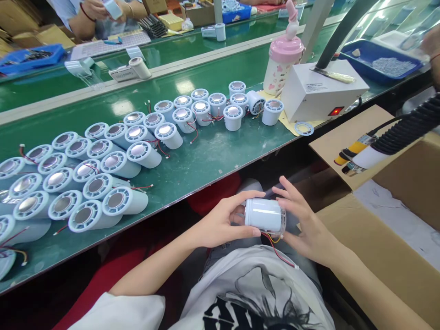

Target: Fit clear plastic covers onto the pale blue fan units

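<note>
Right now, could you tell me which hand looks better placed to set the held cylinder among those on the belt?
Probably left: the left hand grips the white cylinder nearer the cylinders on the belt.

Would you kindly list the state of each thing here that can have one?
white cylinder: lying sideways, held off the bench between both hands, wires hanging below
left hand: gripping the cylinder's left end
right hand: fingers spread against its right end
cylinders on the bench: lying in rows, wires loose
white box: red switch lit
pink bottle: upright, lid closed
</note>
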### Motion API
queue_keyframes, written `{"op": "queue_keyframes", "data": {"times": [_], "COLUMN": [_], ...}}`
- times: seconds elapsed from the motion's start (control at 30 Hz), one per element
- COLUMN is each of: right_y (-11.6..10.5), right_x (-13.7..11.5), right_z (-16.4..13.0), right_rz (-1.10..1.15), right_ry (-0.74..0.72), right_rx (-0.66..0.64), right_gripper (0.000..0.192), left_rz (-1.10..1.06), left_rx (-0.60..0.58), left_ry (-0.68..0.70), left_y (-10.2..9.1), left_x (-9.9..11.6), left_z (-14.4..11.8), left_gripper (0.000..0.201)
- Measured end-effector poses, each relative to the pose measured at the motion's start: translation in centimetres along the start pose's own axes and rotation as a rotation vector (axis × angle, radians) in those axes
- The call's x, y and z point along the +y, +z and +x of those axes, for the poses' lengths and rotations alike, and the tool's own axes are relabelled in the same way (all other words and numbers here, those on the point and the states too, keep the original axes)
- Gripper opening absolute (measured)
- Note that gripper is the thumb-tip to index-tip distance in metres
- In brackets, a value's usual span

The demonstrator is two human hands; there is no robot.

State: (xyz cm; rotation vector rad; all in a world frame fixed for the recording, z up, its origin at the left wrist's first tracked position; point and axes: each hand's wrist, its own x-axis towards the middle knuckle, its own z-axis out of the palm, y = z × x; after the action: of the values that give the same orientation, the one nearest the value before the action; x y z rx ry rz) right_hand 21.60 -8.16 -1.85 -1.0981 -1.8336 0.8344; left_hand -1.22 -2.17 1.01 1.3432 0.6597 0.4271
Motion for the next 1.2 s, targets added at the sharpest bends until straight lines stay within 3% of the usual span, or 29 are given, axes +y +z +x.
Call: {"op": "queue_keyframes", "data": {"times": [0.07, 0.1, 0.23, 0.33, 0.5, 0.63, 0.77, 0.9, 1.0, 1.1, 1.2], "right_y": [-0.2, -0.2, -0.1, -0.1, -0.3, -0.6, -1.0, -1.2, -1.1, -2.0, -6.8], "right_x": [0.2, 0.2, -0.1, -0.2, 0.1, -0.3, -1.5, -2.3, -2.6, -1.5, 2.4], "right_z": [-0.2, -0.2, -0.4, -0.6, -1.1, -1.2, -1.2, -1.4, -1.7, -2.0, -2.9], "right_rz": [0.002, 0.045, 0.477, 0.623, 0.452, 0.336, 0.280, 0.330, 0.361, 0.269, -0.068], "right_ry": [-0.126, -0.090, 0.314, 0.447, 0.390, 0.318, 0.300, 0.179, 0.117, 0.128, 0.311], "right_rx": [-0.064, -0.077, -0.064, -0.059, -0.057, -0.071, 0.010, 0.137, 0.148, 0.125, 0.297], "right_gripper": [0.058, 0.055, 0.043, 0.041, 0.040, 0.046, 0.069, 0.088, 0.078, 0.071, 0.044], "left_rz": [-0.033, -0.040, -0.034, -0.070, -0.169, -0.142, -0.021, 0.022, 0.026, -0.038, 0.015], "left_rx": [-0.034, -0.050, -0.071, -0.094, -0.147, -0.163, -0.132, -0.139, -0.158, -0.156, -0.026], "left_ry": [-0.039, -0.049, 0.029, 0.039, 0.005, 0.085, 0.213, 0.291, 0.319, 0.220, 0.108], "left_y": [-0.1, -0.2, -0.4, -0.4, -0.2, 0.0, -0.1, 0.3, 0.9, 1.0, -0.5], "left_x": [0.0, 0.0, -0.1, -0.3, -1.2, -1.7, -1.4, -0.7, -0.7, -0.8, -0.5], "left_z": [0.1, 0.1, 0.1, 0.1, 0.3, 0.5, 0.5, 0.8, 1.5, 2.0, 2.6], "left_gripper": [0.069, 0.072, 0.080, 0.079, 0.082, 0.082, 0.082, 0.079, 0.078, 0.072, 0.064]}}
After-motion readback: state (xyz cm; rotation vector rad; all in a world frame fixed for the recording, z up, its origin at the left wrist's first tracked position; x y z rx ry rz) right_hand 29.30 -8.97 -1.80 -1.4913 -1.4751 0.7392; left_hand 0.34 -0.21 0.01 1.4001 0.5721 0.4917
